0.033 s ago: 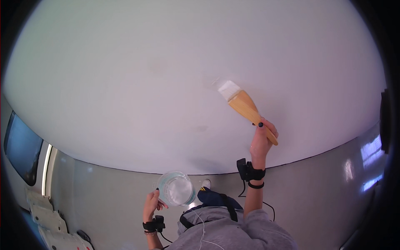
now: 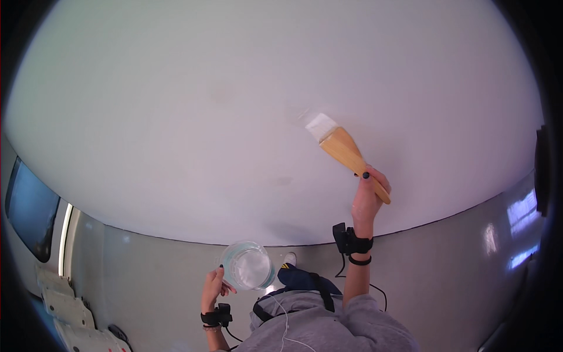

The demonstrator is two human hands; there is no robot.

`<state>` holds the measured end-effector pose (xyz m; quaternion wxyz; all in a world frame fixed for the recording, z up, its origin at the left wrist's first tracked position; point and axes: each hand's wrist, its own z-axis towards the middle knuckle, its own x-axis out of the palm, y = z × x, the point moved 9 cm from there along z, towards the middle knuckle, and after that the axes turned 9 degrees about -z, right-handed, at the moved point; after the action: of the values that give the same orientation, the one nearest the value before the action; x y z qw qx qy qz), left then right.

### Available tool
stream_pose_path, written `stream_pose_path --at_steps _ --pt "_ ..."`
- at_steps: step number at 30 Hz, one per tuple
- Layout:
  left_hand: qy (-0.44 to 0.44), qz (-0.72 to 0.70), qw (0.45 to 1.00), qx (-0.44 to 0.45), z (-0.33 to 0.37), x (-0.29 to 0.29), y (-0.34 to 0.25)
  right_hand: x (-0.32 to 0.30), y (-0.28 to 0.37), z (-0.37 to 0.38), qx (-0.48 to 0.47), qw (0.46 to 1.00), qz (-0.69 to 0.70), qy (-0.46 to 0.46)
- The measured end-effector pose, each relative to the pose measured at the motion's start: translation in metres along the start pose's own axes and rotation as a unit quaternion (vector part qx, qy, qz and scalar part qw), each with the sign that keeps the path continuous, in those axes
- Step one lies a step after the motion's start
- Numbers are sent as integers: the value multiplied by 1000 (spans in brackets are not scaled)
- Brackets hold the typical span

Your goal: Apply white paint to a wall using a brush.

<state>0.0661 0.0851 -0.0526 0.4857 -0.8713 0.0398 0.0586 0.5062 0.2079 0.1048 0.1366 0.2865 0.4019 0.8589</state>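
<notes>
Flat brush (image 2: 342,148) at white surface (image 2: 176,117).
Right hand (image 2: 369,196) grips the handle (image 2: 383,194), bristles (image 2: 321,125) toward eleven o'clock; left hand (image 2: 213,287) holds clear container (image 2: 251,268), brush's seven o'clock.

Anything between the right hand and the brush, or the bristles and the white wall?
Nothing visible. The right hand grips the brush directly by its wooden handle, and the bristles appear to meet the white wall. The clear container in the left hand is lower left, out of the way.
</notes>
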Motion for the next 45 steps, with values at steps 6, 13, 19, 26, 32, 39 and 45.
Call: stream_pose_path --at_steps 6,13,19,26,32,39,45 --pt "5 -6 1000 11 2 1 -1 4 2 1 -15 999 23 24" --pt "1 -9 1000 0 3 0 4 -1 0 1 -14 1000 19 15" --pt "5 0 1000 4 4 0 3 -5 0 0 7 999 37 -3" --pt "-14 9 1000 4 3 -1 0 -9 12 -2 -12 998 57 8" --pt "4 19 1000 12 2 2 -3 -13 22 -6 -26 998 56 11" --pt "23 24 999 7 2 4 -2 -30 28 -17 -13 1000 21 -6" --pt "25 34 999 17 0 5 -7 -38 40 -22 -39 998 38 -10"
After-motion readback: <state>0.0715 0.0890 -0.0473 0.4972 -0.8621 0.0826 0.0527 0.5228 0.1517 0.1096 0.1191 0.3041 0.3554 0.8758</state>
